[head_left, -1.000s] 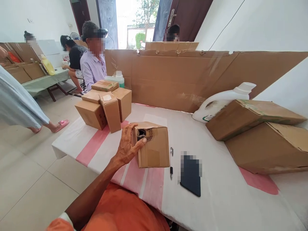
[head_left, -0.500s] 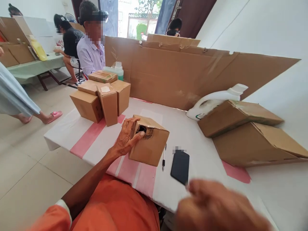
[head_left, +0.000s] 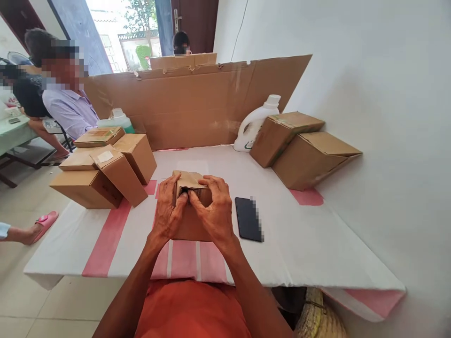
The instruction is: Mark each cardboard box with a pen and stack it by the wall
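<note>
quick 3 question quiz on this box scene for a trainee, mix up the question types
1. True or false: both hands are on the small box at the table's near edge.
2. What lies flat just right of that box? A) a pen B) a dark phone C) scissors
3. Fill in: the white jug stands behind the two big boxes, against the ______ screen.

Key: 1 true; 2 B; 3 cardboard
</note>
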The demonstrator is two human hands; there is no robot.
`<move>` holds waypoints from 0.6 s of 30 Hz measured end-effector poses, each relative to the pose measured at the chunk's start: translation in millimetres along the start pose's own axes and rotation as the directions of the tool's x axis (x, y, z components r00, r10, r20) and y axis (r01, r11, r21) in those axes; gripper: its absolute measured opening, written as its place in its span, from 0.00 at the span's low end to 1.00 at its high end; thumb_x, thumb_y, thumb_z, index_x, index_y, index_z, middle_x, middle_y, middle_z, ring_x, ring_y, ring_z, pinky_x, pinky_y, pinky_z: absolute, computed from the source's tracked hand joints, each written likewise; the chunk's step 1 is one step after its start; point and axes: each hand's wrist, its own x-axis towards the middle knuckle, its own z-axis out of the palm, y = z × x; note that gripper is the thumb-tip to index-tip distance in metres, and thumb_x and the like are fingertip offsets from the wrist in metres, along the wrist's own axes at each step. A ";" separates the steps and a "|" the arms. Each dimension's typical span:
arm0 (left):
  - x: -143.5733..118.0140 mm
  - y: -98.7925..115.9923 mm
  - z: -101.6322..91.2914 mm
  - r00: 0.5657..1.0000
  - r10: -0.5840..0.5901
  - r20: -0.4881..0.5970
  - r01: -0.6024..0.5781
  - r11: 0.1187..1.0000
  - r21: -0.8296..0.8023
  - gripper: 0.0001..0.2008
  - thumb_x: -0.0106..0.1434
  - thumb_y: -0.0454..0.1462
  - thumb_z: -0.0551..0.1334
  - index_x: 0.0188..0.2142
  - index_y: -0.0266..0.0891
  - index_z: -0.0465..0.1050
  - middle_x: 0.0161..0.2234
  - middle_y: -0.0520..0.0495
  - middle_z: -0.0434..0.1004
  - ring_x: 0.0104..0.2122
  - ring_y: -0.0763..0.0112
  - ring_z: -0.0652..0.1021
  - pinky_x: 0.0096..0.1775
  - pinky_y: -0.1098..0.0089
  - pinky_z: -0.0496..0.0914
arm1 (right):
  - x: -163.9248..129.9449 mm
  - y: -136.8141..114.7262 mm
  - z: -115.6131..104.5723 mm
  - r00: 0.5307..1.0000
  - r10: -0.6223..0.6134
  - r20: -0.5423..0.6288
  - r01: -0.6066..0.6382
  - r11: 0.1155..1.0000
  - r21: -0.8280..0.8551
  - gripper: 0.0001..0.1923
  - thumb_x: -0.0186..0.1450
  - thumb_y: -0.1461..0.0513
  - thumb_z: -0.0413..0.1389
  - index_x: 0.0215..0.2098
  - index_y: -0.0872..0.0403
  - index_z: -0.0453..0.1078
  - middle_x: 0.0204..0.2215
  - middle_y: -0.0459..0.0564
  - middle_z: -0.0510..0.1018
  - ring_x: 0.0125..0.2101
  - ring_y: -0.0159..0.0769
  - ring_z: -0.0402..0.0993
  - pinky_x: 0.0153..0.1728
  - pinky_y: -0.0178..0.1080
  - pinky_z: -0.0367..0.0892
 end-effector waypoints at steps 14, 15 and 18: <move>8.9 7.9 -4.3 0.994 0.087 0.064 -0.088 0.996 0.023 0.18 0.72 0.46 0.61 0.58 0.47 0.74 0.63 0.40 0.72 0.66 0.53 0.71 0.64 0.47 0.70 | 8.2 0.7 -15.2 0.993 0.062 0.101 -0.061 0.998 -0.007 0.10 0.66 0.59 0.61 0.46 0.50 0.76 0.47 0.55 0.82 0.51 0.50 0.76 0.57 0.52 0.71; 10.3 7.7 -4.2 0.993 0.107 0.052 -0.109 0.993 0.038 0.16 0.72 0.44 0.60 0.57 0.47 0.75 0.61 0.40 0.74 0.65 0.53 0.72 0.64 0.48 0.70 | 6.5 -0.5 -14.1 0.994 0.060 0.092 -0.062 0.998 0.018 0.10 0.67 0.58 0.61 0.47 0.50 0.76 0.48 0.55 0.82 0.52 0.50 0.76 0.58 0.52 0.70; 12.5 3.9 -6.7 0.987 0.161 -0.009 -0.160 0.984 0.076 0.15 0.71 0.39 0.58 0.54 0.45 0.76 0.58 0.42 0.77 0.62 0.55 0.74 0.63 0.50 0.70 | 2.5 7.3 -19.0 0.990 0.137 0.041 -0.142 0.975 0.171 0.19 0.72 0.51 0.57 0.57 0.49 0.72 0.57 0.57 0.79 0.57 0.46 0.76 0.57 0.48 0.72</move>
